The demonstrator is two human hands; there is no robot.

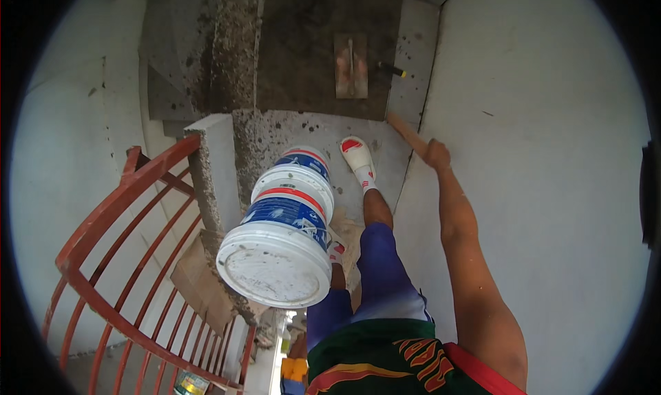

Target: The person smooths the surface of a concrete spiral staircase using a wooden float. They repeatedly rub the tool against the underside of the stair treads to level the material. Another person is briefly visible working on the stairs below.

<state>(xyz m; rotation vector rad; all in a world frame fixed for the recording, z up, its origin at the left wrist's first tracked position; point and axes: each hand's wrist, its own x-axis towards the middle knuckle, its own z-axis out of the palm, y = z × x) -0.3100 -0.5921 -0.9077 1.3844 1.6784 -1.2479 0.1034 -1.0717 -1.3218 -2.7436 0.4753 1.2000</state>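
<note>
My right hand (pixel 435 154) is closed around one end of a flat wooden strip (pixel 407 133), close to the white wall on the right. The strip's far end touches or nearly touches the corner of a dark, smooth mortar patch (pixel 303 65). On that patch lies a rectangular plastering trowel (pixel 341 78), smeared with grey, its handle up. A small black tool with a yellow end (pixel 392 69) rests just right of the trowel. My left hand is out of view.
White-and-blue buckets (pixel 275 264) are stacked left of my legs. Beyond them stand a rough-edged low wall (pixel 215 161) and a red metal railing (pixel 103 223). A white wall (pixel 537 154) bounds the right side. Brown cardboard-like sheet (pixel 203 285) leans by the railing.
</note>
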